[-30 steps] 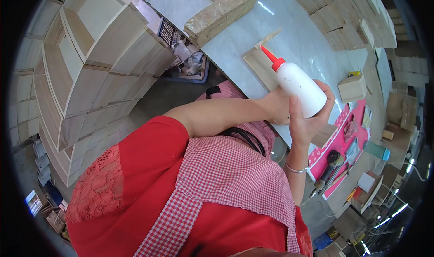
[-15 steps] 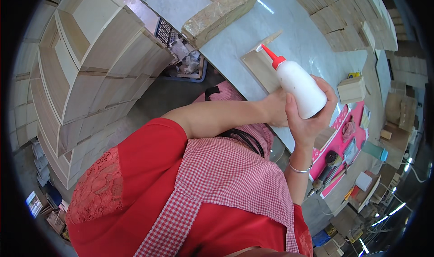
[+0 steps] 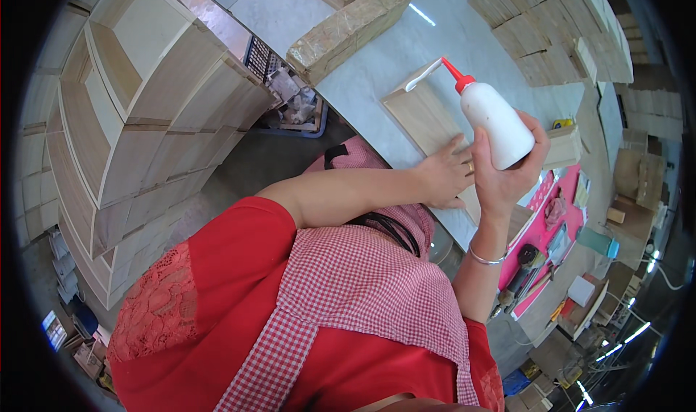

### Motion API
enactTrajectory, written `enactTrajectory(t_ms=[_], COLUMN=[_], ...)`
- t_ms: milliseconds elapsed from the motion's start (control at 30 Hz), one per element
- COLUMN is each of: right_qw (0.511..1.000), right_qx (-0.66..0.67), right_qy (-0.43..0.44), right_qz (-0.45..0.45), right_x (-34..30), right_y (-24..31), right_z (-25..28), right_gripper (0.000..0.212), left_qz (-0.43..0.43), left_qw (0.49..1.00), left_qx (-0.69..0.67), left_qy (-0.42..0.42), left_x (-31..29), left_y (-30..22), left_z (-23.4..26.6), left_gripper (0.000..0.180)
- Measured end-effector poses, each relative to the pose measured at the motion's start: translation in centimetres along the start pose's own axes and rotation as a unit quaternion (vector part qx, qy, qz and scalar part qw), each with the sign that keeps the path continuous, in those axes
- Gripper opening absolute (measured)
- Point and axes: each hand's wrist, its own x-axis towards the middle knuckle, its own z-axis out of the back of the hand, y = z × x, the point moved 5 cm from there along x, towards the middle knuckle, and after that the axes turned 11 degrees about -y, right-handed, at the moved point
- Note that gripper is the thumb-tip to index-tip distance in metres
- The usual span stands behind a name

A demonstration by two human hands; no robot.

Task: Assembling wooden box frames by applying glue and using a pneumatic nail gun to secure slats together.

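Note:
My right hand [image 3: 507, 176] is wrapped round a white glue bottle [image 3: 500, 125] with a red cap and pointed nozzle. The bottle is tilted, its red tip at one corner of a pale wooden piece [image 3: 422, 114] lying on the grey-white table [image 3: 370, 93]. A white strip of glue [image 3: 424, 75] runs along the far end of that wood and reaches the tip. My left hand [image 3: 444, 174] rests on the nearer part of the wood with its fingers spread, a ring on one finger. What lies under the left palm is hidden.
Wooden boxes [image 3: 145, 151] are stacked high at the left. A taped long package [image 3: 348, 31] lies at the table's far left edge, above a blue crate [image 3: 312, 125]. More wood stacks [image 3: 551, 27] stand at the back right. Brushes [image 3: 522, 267] lie on a pink sheet [image 3: 547, 227] beside a bottle [image 3: 598, 241].
The glue bottle has moved right and slightly away from me, its tip going along the wood's end and leaving a longer white strip. My left hand's spread fingers have come into view.

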Motion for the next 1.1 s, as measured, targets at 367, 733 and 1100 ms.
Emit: enactTrajectory(t_ms=[367, 733, 1100], right_qw=[0.978, 0.907, 0.966], right_qx=[0.051, 0.116, -0.039], right_qy=[-0.169, -0.322, -0.189], right_qz=[-0.114, -0.245, -0.173], right_x=[-0.4, -11.1, -12.1], right_y=[-2.3, -5.3, -3.7], right_z=[5.4, 24.1, 23.5], right_gripper=[0.058, 0.067, 0.058], left_qz=[-0.023, -0.030, -0.043], left_qw=[0.996, 0.986, 0.984], left_qx=[0.039, 0.144, 0.158], left_qy=[0.074, 0.073, 0.071], left_x=[0.1, 0.9, 0.8], left_y=[-0.8, 3.8, 3.5], left_z=[1.8, 4.6, 4.7], left_gripper=[0.076, 0.076, 0.077])
